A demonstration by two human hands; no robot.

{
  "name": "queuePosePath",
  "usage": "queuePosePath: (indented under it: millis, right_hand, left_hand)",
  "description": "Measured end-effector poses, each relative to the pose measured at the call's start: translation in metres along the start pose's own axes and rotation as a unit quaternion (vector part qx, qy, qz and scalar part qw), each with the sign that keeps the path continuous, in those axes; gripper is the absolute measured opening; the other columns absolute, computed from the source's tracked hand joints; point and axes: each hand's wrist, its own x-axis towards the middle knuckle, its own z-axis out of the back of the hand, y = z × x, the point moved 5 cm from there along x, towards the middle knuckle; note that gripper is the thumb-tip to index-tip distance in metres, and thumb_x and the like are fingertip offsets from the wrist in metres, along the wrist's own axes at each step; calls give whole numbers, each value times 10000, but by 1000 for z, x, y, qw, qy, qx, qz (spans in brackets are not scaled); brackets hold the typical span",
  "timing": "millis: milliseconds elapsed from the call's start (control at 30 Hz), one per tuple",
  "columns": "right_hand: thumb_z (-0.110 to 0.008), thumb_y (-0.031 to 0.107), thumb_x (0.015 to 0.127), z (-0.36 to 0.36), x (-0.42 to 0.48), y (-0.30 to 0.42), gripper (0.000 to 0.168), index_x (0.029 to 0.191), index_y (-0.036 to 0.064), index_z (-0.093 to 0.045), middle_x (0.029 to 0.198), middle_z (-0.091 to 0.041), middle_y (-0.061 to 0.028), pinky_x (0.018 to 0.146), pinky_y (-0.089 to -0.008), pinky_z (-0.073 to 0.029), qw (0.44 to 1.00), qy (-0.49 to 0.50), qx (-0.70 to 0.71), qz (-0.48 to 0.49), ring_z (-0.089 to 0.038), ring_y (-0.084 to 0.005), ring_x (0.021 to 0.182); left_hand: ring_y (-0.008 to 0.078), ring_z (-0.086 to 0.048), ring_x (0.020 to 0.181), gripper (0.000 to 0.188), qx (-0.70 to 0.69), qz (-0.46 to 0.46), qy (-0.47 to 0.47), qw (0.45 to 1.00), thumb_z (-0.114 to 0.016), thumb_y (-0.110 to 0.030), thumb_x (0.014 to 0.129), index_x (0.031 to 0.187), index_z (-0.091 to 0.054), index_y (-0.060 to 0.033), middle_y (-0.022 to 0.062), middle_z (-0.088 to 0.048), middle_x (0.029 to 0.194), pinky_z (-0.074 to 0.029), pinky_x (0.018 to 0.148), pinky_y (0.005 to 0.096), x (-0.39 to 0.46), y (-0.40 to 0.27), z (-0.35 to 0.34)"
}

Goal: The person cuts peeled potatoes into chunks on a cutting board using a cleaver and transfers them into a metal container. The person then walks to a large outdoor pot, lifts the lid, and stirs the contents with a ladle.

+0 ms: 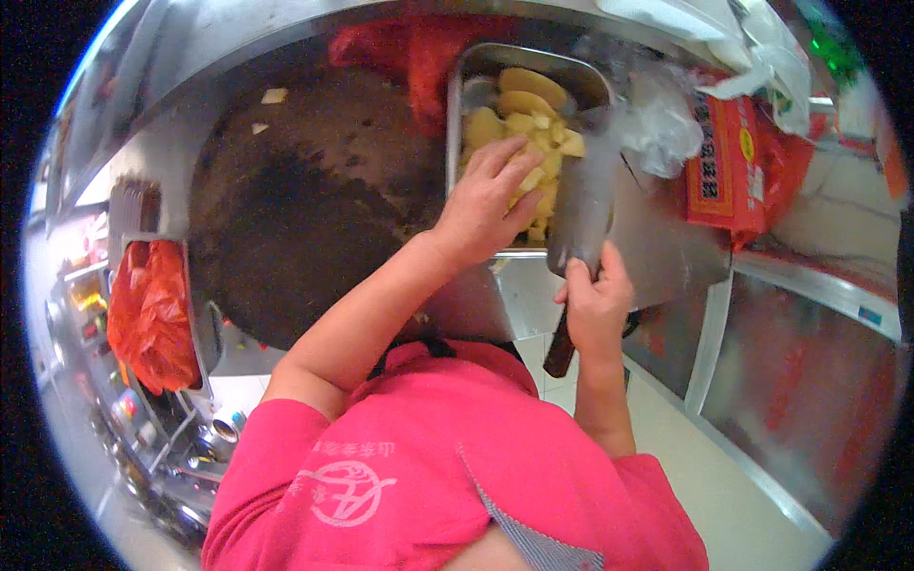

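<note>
A rectangular stainless steel tray (458, 107) holds cut yellow pieces, probably potato (546, 175), and larger peeled ones (528, 86) towards its far end. My left hand (489, 196) is over the tray with its fingers apart, on or just above the cut pieces; whether the fingertips touch them is hard to tell. In my right hand (600, 300) is a cleaver (582, 207), gripped where the handle meets the blade. Its broad blade points away from me along the tray's right side and is blurred. The dark handle sticks out below my hand.
Left of the tray lies a large round dark chopping block (307, 214) with two pale scraps (273, 95) on it. A red plastic bag (400, 50) lies behind. To the right are a clear plastic bag (664, 128) and a red box (725, 160). An orange-red bag (153, 314) lies far left.
</note>
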Motion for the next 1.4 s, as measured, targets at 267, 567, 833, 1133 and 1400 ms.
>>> queuePosePath:
  millis: [267, 567, 833, 1133, 1400]
  right_hand:
    - [-553, 23, 884, -7, -9, 16, 205, 1086, -13, -564, 863, -626, -90, 494, -274, -482, 984, 48, 166, 39, -545, -136, 547]
    - [-556, 61, 896, -101, -7, 18, 207, 1088, -15, -569, 800, -630, -70, 520, -283, -480, 939, 246, 235, -59, -569, -145, 549]
    - [-524, 64, 932, -212, -9, -28, 209, 1125, 2, -474, 899, -620, -96, 561, -306, -501, 898, 312, 303, -61, -602, -171, 607]
    - [-591, 277, 901, -225, 9, -29, 350, 980, -63, -574, 961, -652, -296, 740, -493, -532, 920, 328, -174, 128, -659, -434, 783]
    - [-640, 211, 903, -99, 85, 61, 173, 911, 38, -649, 812, -663, -157, 679, -361, -522, 945, 119, -146, 267, -646, -283, 720]
  left_hand:
    - [397, -434, 1238, 513, 385, 115, -264, 877, -722, -257, 786, 1264, -579, -137, 197, -529, 1303, -290, 1073, 530, -13, 141, 181]
    - [395, -521, 1171, 379, 389, 184, -82, 899, -578, -50, 836, 1199, -649, -133, 195, -575, 1272, -458, 982, 449, -21, 243, 225]
    - [376, -501, 1217, 282, 434, 175, -98, 878, -567, -135, 924, 1192, -642, -90, 184, -549, 1314, -432, 1012, 440, -74, 222, 264]
    - [407, -535, 1088, 315, 478, 231, 16, 847, -590, -94, 864, 1177, -605, -68, 208, -581, 1167, -438, 950, 480, -92, 192, 275]
    - [396, -577, 991, 336, 499, 261, 18, 826, -615, -22, 783, 1118, -615, -50, 219, -607, 1043, -474, 881, 466, -104, 198, 288]
